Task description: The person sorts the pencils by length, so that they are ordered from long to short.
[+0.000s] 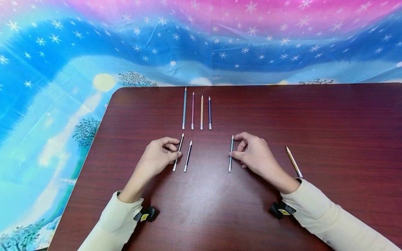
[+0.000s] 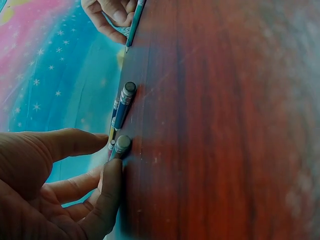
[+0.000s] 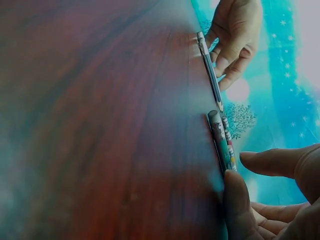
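Both angled inward, each grip narrow: left hand point(image 1: 156, 156) pinches black pencil point(image 1: 180, 146), right hand point(image 1: 255, 152) teal pencil point(image 1: 230, 163).

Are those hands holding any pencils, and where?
The left hand has its thumb at the middle of a dark pencil, index finger near its point; the right hand likewise with a teal pencil. Gripping or just touching? I can't tell.

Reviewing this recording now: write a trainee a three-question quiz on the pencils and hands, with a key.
1. How many pencils make up the back row?
2. True or false: the gold pencil lies between the two hands.
3. Which pencil does the left hand touch: A pink, B black, C gold?

Key:
1. Four: light blue, pink, tan, dark blue.
2. False; the gold pencil is right of the right hand.
3. B, the left black pencil.
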Tool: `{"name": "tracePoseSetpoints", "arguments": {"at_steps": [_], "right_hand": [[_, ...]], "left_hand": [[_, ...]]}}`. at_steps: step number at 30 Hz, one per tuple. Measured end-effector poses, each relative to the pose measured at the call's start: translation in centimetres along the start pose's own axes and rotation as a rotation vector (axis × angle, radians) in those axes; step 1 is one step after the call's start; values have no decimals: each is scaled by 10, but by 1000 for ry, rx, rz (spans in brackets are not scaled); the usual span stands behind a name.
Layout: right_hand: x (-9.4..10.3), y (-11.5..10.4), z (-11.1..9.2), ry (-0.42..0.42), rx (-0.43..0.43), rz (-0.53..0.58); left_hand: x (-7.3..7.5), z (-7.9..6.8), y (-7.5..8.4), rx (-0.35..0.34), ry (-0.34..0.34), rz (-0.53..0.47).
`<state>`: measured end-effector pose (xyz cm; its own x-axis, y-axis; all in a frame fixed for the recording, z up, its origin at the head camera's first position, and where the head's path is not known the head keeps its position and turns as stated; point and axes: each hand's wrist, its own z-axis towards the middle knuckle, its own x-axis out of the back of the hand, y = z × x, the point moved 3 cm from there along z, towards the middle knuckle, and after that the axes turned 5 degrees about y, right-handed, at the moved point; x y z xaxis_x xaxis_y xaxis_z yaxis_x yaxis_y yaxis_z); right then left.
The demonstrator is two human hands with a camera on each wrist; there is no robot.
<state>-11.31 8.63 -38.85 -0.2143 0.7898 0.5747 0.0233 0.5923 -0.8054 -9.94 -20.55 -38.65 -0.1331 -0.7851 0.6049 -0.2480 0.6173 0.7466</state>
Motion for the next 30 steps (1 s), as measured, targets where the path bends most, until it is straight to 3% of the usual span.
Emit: {"name": "tracePoseSetpoints", "arguments": {"at_steps": [12, 30], "right_hand": [[2, -1, 4, 61, 72, -142], [3, -2, 6, 59, 58, -210]], "left_hand": [[0, 2, 0, 11, -4, 10], [0, 1, 1, 6, -7, 18]]}}
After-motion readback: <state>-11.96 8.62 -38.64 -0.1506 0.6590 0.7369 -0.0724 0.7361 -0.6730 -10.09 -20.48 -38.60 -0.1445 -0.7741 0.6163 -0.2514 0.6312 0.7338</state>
